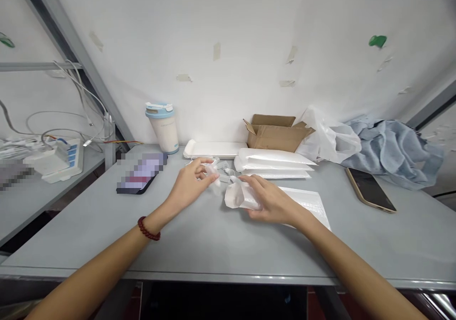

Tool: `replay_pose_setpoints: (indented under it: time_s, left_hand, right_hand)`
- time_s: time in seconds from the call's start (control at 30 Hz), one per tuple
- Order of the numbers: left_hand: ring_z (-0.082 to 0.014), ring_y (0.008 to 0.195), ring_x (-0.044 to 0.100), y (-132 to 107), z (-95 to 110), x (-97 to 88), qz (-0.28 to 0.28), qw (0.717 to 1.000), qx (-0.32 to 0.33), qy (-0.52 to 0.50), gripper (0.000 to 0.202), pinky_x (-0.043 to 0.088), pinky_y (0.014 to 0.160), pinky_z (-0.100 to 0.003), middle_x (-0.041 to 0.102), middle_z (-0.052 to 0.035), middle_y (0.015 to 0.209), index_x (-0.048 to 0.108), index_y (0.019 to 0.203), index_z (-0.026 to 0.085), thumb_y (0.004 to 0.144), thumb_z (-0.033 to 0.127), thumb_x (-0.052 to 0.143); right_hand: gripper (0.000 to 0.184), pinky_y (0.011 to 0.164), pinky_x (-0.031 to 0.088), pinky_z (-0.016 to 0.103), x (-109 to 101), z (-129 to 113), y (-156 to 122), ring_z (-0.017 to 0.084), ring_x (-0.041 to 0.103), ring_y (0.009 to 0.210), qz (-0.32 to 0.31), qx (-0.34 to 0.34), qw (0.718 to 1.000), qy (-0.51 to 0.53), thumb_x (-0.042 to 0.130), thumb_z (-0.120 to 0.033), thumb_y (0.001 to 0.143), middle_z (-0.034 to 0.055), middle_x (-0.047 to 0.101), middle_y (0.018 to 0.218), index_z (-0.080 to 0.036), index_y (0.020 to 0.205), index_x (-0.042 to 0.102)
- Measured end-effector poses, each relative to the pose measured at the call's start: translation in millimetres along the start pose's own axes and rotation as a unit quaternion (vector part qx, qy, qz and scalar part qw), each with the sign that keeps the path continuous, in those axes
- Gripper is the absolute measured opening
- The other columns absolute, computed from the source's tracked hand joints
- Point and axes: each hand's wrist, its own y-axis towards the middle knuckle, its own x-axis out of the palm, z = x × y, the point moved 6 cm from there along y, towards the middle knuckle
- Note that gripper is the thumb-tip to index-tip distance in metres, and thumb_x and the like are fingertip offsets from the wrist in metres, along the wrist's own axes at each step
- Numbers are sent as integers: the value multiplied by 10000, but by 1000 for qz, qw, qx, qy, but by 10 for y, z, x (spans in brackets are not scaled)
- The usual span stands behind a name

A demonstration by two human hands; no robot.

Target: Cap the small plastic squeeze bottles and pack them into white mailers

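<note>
My left hand pinches a small clear plastic packet just above the grey table, fingers closed on it. A red bead bracelet circles that wrist. My right hand grips a white padded pouch, holding its open end toward the left hand. Several small clear packets lie on the table between and behind the hands. The right forearm rests over a flat white bubble mailer.
A stack of white mailers, a white tray, an open cardboard box, a blue-lidded cup, two phones, a plastic bag and blue cloth sit around. Cables and a power strip lie at left.
</note>
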Motion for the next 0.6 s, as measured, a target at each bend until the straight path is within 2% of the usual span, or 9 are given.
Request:
replay_pose_setpoints:
  time_s: [0.1,0.2,0.37,0.5,0.6]
  left_hand:
    - [-184,687,622,-14,56,34,-16,986,-6,-165,386,461,502,-244,639,-33,755,508,1028,156,747,390,632]
    - [-168,689,615,-29,37,110,-27,979,-3,-204,320,490,546,-256,651,-46,782,563,934,139,714,342,677]
    - [-116,592,537,-79,5,231,-58,989,30,-130,232,464,569,-252,659,-36,761,682,842,142,710,333,692]
    - [-115,593,509,-99,91,141,-17,995,88,-47,224,408,559,-241,680,-32,747,715,824,162,706,352,705]
    - [-113,584,497,-80,136,50,8,995,95,-18,225,384,536,-235,697,-33,764,716,821,167,703,359,708]
  right_hand:
    - [752,803,462,408,-33,21,0,268,524,996,19,-4,1000,11,597,-216,670,121,487,1194,-213,1351,279]
    - [741,796,466,396,-61,45,-3,271,528,1012,35,-3,999,24,597,-209,674,122,487,1209,-222,1344,280]
    - [722,820,458,390,-95,74,-4,273,514,1056,61,-2,998,24,593,-209,674,116,476,1243,-230,1329,290]
    - [716,813,460,392,-99,83,-5,274,517,1050,64,-5,998,20,589,-210,674,110,479,1233,-236,1325,291]
    - [708,793,467,389,-109,83,-6,269,527,1021,65,-2,998,14,586,-209,677,107,489,1206,-233,1322,294]
